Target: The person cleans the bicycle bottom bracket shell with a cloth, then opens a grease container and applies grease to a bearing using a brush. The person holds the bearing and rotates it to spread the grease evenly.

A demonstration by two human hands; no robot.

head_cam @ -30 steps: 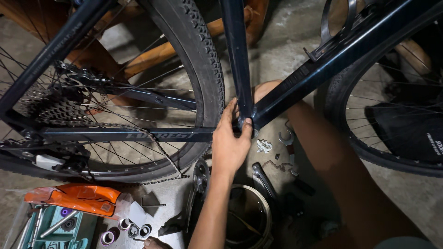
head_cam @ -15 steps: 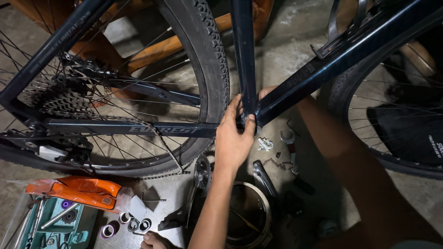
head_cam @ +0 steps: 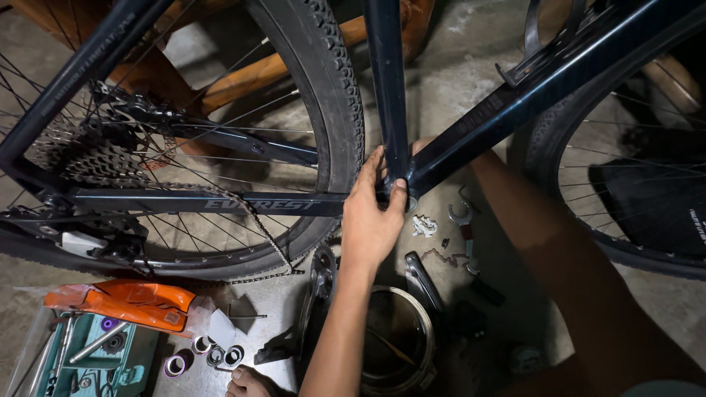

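The dark blue bicycle frame (head_cam: 471, 129) stands over a concrete floor (head_cam: 456, 81), and its bottom joint, where the upright tube, the sloping tube and the low rear tube meet, sits at the middle of the view. The left hand (head_cam: 370, 213) wraps that joint from the near side, thumb and fingers clasped round it. The right hand (head_cam: 421, 145) reaches in from behind the sloping tube; only a little of it shows, so I cannot tell whether it grips. The rear wheel (head_cam: 323, 95) fills the left, with the cogs (head_cam: 88, 158) and a slack chain (head_cam: 261, 228). Below lie a metal tin (head_cam: 423, 345), a spanner (head_cam: 463, 220), an orange rag (head_cam: 125, 301) and small rings (head_cam: 213, 355)
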